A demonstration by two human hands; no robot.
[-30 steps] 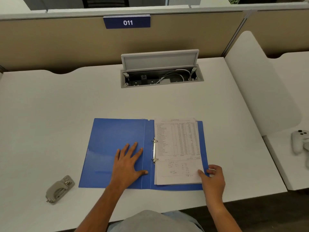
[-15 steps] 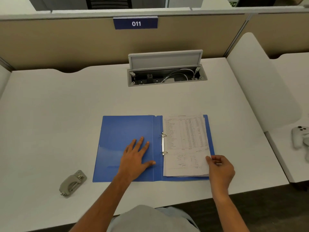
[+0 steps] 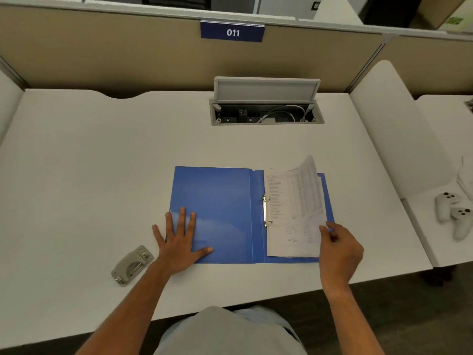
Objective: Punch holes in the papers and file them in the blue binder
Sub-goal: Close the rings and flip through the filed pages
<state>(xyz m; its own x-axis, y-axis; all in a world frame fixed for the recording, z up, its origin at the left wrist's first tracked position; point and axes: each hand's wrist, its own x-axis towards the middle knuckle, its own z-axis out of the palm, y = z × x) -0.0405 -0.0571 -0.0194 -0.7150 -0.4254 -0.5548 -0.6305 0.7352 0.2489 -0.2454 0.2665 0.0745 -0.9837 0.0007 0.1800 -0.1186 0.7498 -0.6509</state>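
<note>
On the near middle of a white desk [image 3: 102, 162], a blue binder [image 3: 217, 201] lies open and flat. Printed papers [image 3: 289, 216] sit on its right half, threaded on the two metal rings [image 3: 266, 211] beside the spine. The top sheet's right edge curls upward, lifted off the stack. The right hand [image 3: 337, 247] pinches that sheet's lower right edge between thumb and fingers. The left hand [image 3: 179, 242] lies open, palm down, fingers spread, pressing the lower left corner of the binder's inside cover and holding nothing. A grey hole punch [image 3: 131, 265] rests on the desk just left of the left wrist, apart from the binder. Farther back, an open cable box [image 3: 266, 108] is set into the desk, below a partition sign [image 3: 232, 32] reading 011. White game controllers [image 3: 453, 213] lie on the neighbouring desk to the right.
</note>
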